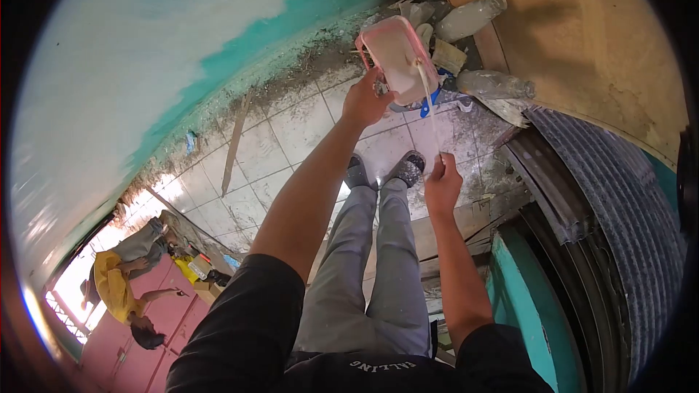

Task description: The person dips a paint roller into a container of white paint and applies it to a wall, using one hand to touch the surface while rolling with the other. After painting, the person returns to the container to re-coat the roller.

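Observation:
A pink rectangular container [397, 47] with whitish material inside is held up by my left hand [368, 100], its fingers closed on the near left edge. My right hand [443, 180] grips the lower end of a long, thin, pale stick [429, 105]. The stick's far end reaches into the container at its right side. Below both hands are my dark shoes [404, 169] on the dusty tiled floor [269, 145].
A partly painted white and green wall [182, 51] rises at the left. Dusty bottles [473, 18] and debris lie beyond the container. Corrugated sheets [619, 225] and a tan board [582, 36] stand at the right. A person in yellow [113, 284] is at the lower left.

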{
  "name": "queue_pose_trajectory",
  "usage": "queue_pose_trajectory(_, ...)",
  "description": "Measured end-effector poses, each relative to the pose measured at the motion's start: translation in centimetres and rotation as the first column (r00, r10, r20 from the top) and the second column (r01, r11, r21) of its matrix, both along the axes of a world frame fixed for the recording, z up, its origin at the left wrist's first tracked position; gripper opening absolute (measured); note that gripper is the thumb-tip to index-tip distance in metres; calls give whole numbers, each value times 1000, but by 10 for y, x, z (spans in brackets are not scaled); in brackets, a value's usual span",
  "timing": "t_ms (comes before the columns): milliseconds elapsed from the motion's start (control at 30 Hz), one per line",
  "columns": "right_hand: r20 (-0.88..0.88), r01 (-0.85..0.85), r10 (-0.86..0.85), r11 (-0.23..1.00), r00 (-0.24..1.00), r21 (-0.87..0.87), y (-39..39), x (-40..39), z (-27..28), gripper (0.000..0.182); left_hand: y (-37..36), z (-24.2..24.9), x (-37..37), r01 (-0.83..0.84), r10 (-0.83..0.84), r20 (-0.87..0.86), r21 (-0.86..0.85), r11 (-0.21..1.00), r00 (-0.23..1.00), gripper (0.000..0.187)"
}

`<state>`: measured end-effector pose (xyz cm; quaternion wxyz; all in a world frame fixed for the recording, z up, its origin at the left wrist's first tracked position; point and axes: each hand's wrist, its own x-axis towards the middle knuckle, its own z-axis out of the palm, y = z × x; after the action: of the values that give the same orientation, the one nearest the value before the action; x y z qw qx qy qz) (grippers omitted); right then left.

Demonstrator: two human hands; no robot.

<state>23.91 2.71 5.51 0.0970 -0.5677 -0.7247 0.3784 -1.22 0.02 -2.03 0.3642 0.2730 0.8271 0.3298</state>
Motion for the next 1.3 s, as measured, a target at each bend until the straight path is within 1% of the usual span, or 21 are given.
queue_pose_trajectory(67, 2, 3, -3, 1000, 1000, -15, 4, 0, 3, 13, -3, -8, 0, -4, 6, -20, 84, 996, 1000, 67)
queue_pose_trajectory(133, 49, 10, -12, 999, 999, 33, 10, -6, -2, 14, 0, 4, -4, 8, -8, -3, 37, 999, 1000, 65)
queue_pose_trajectory(167, 3, -25, 25, 996, 1000, 89, 14, -9, -12, 14, 2, 11, -3, 25, -25, 26, -6, 1000, 999, 62)
queue_pose_trajectory(200, 3, -21, 21, 996, 1000, 86, 18, -17, -16, 14, 3, 15, -1, 30, -29, 26, -10, 1000, 999, 62)
queue_pose_trajectory(267, -50, -28, 27, 999, 998, -22, 28, -39, -12, 14, 5, 21, -3, 31, -30, 86, -12, 999, 996, 65)
queue_pose_trajectory(300, -33, -9, 6, 996, 999, -90, 34, -51, -6, 14, 5, 25, -6, 35, -35, 71, -7, 999, 997, 65)
queue_pose_trajectory(400, -106, -31, 22, 996, 994, -81, 46, -61, -16, 15, 5, 24, -9, 56, -52, 86, -42, 998, 995, 67)
queue_pose_trajectory(467, -92, -56, 48, 995, 995, -84, 42, -57, -16, 14, -1, 13, -7, 53, -56, 70, 43, 998, 996, 67)
queue_pose_trajectory(500, -91, -81, 74, 994, 993, -71, 46, -60, -14, 14, 1, 11, -8, 53, -56, 69, 49, 997, 996, 67)
queue_pose_trajectory(600, -10, -97, 96, 988, 995, -120, 42, -49, 4, 14, 0, 13, -3, 41, -43, 58, 36, 999, 997, 68)
queue_pose_trajectory(667, -14, -113, 112, 989, 994, -95, 40, -31, 2, 15, 3, 24, -8, 64, -60, 102, -32, 997, 993, 71)
queue_pose_trajectory(733, -13, -49, 48, 994, 999, -99, 36, -22, 10, 17, 3, 18, -9, 64, -60, 85, -40, 997, 995, 72)
queue_pose_trajectory(800, 14, -39, 41, 994, 999, -99, 38, -26, 8, 19, 0, 14, -6, 61, -57, 70, -51, 997, 996, 74)
queue_pose_trajectory(867, -34, -27, 25, 997, 999, -73, 44, -43, -5, 19, 1, 13, -6, 63, -61, 63, -31, 998, 996, 74)
queue_pose_trajectory(1000, -161, -140, 130, 989, 978, -52, 45, -70, -23, 20, -1, 12, -2, 48, -48, 66, 2, 999, 997, 75)
queue_pose_trajectory(1067, -145, -173, 166, 984, 975, -32, 42, -64, -22, 20, -4, -2, 2, -10, 6, 39, 102, 995, 999, 74)
queue_pose_trajectory(1100, -89, -179, 172, 981, 981, -77, 40, -58, -14, 20, -5, -8, 2, -9, 6, 28, 108, 994, 1000, 72)
queue_pose_trajectory(1133, -27, -183, 181, 975, 983, -125, 38, -48, -8, 20, -3, 3, 0, -14, 11, 32, 108, 994, 999, 72)
queue_pose_trajectory(1200, -33, -187, 184, 978, 982, -98, 31, -23, -5, 20, 1, 23, -2, 22, -19, 127, -20, 1000, 992, 72)
queue_pose_trajectory(1233, -12, -157, 157, 985, 988, -65, 31, -18, -2, 21, 0, 17, -1, 19, -17, 121, -13, 1000, 993, 72)
queue_pose_trajectory(1300, 20, -142, 141, 990, 990, 6, 37, -23, 0, 22, -1, 14, 0, -7, -4, 94, 113, 994, 996, 72)
